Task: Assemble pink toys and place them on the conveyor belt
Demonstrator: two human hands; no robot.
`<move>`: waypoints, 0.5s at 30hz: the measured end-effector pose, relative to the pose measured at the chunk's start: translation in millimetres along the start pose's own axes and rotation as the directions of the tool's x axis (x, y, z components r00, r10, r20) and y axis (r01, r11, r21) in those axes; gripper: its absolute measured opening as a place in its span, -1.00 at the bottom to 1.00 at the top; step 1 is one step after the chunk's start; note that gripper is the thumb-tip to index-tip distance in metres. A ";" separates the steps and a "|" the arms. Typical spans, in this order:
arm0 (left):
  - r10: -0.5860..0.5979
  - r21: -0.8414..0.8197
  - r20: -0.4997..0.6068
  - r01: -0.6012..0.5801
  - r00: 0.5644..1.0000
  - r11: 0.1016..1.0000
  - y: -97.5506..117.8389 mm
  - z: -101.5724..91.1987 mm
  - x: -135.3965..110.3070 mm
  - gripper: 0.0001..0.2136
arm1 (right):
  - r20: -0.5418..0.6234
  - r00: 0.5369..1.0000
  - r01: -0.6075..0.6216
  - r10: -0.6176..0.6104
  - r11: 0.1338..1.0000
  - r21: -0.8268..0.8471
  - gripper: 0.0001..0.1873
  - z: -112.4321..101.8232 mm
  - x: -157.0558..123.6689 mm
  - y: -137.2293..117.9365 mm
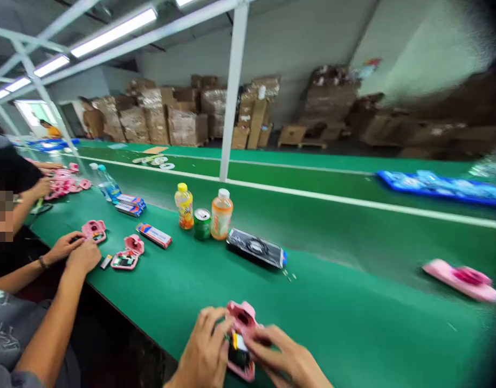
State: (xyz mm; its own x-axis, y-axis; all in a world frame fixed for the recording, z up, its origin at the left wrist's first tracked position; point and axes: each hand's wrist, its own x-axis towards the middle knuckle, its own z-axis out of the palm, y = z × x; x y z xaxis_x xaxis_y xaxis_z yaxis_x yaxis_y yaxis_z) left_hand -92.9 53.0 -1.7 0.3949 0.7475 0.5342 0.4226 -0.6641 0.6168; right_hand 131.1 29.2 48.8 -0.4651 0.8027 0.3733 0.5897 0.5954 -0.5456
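A pink toy-camera shell (pixel 242 328) with dark electronics and a small yellow part inside lies at the near edge of the green table (pixel 353 323). My left hand (pixel 205 350) curls around its left side, fingers closed on it. Opposite, my right hand (pixel 286 358) grips its right side, fingertips pinched at the inner board. Both hands hold the shell just above the table surface.
Two drink bottles (pixel 221 214) and a green can (pixel 201 223) stand mid-table beside a black packet (pixel 256 248). A pink tray (pixel 462 280) lies right, blue trays (pixel 442 186) farther back. Co-workers' hands (pixel 76 253) handle pink shells (pixel 126 253) at left. Stacked cartons line the back wall.
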 end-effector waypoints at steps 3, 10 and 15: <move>-0.090 0.016 0.047 0.089 0.995 0.996 6.4 24.3 -12.1 -0.72 | -0.007 0.996 -0.093 0.093 0.995 0.048 -0.67 5.3 -4.9 -1.9; -0.131 -0.012 -0.032 0.130 0.991 0.991 2.1 11.3 -4.6 -0.80 | -0.119 0.980 -0.166 0.157 0.984 -0.068 -0.64 26.8 -24.8 -13.1; -0.090 0.049 -0.051 0.093 0.995 0.994 4.4 15.9 -10.2 -0.80 | -0.100 0.993 -0.085 0.060 0.961 -0.264 -0.62 40.6 -26.9 -19.5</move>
State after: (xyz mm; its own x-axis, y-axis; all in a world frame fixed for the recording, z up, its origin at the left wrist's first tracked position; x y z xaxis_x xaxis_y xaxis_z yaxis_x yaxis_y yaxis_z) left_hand -82.1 42.1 -13.7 0.3130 0.8042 0.5053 0.4972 -0.5921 0.6343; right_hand 105.3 -5.4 18.9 -0.3602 0.8363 0.4134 0.7804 0.5129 -0.3576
